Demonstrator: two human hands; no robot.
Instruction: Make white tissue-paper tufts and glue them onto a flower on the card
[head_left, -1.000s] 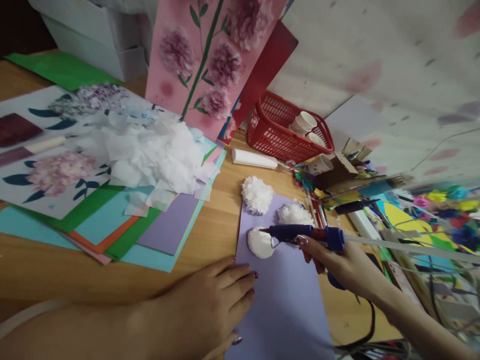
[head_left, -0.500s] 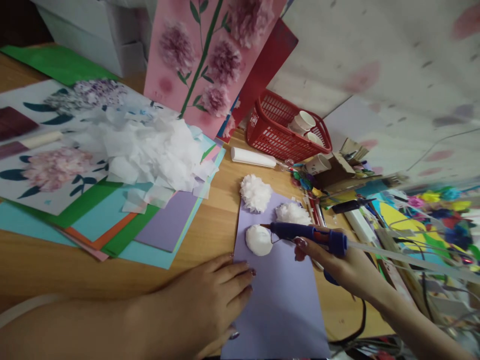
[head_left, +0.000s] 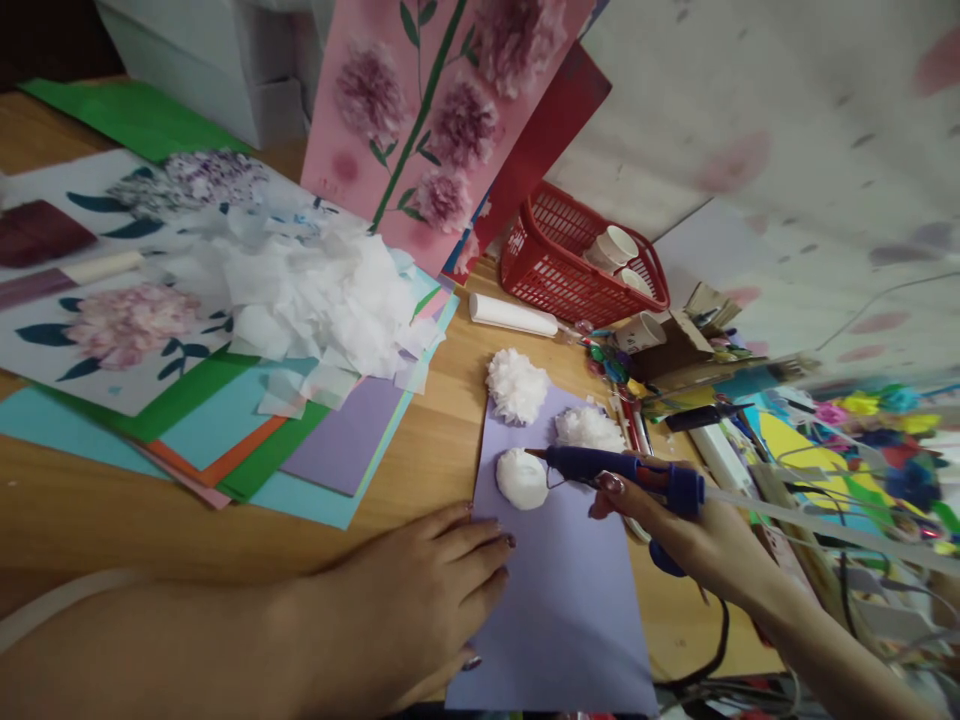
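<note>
My right hand (head_left: pixel 675 520) is closed around a blue glue gun (head_left: pixel 600 465), a clear glue stick trailing from its back. The gun's tip is at the upper right edge of a smooth white round pad (head_left: pixel 522 479) on a purple sheet (head_left: pixel 555 600). My left hand (head_left: pixel 450 590) lies flat with its fingers on the sheet's left edge, holding nothing. Two fluffy white paper flowers sit near the sheet's top: one (head_left: pixel 517 386) at the corner, the other (head_left: pixel 589 428) just above the gun.
White tissue pieces (head_left: pixel 315 290) are heaped on coloured papers at the left. A pink flower picture (head_left: pixel 420 120) stands behind. The red basket (head_left: pixel 555 285) holds paper cups; a white roll (head_left: pixel 513 315) lies before it. Pens and craft supplies crowd the right.
The whole view has shifted slightly, moving things a little to the right. The hands, glue gun and white pad keep nearly the same places relative to the sheet.
</note>
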